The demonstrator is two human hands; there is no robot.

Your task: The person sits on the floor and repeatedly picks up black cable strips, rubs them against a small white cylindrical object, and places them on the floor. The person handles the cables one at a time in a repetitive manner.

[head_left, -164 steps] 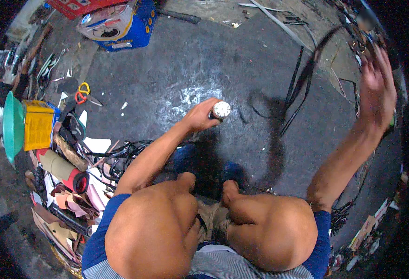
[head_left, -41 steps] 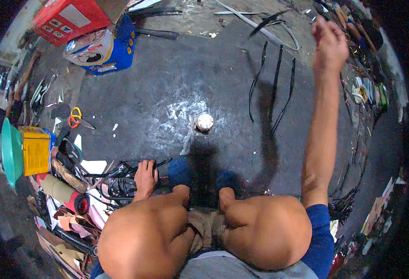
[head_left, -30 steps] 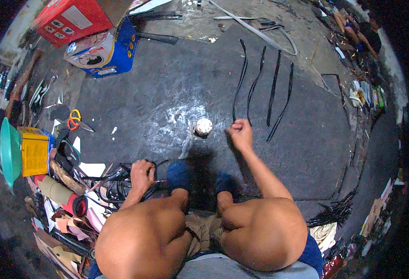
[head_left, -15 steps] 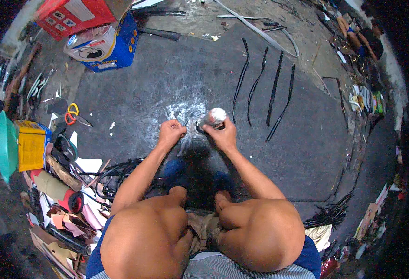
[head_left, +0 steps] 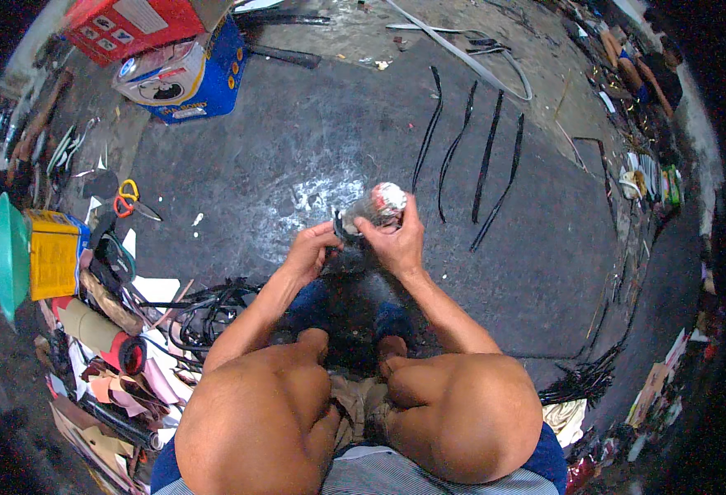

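Dark matting [head_left: 239, 165] is spread underneath; over it a tilted, white-ended cylinder [head_left: 372, 207], probably stiff and smooth, is gripped midway, the surest hold, by curled fingers of the right hand [head_left: 396, 243]. Bunched fingertips of the left hand [head_left: 307, 254] are set by its dark end, what is pinched untellable; beyond, rightward, black strips [head_left: 487, 157] are laid, easily snagged.

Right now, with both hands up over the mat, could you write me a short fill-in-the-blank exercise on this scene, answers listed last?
1. The right hand grips a tilted container whose round, upper end is mostly ____.
2. Right of it, ____ black strips lie side by side.
3. The scissors lie to the container's ____.
4. The tin beside the green bowl has a broad ____ face.

Missing words: white; four; left; yellow.
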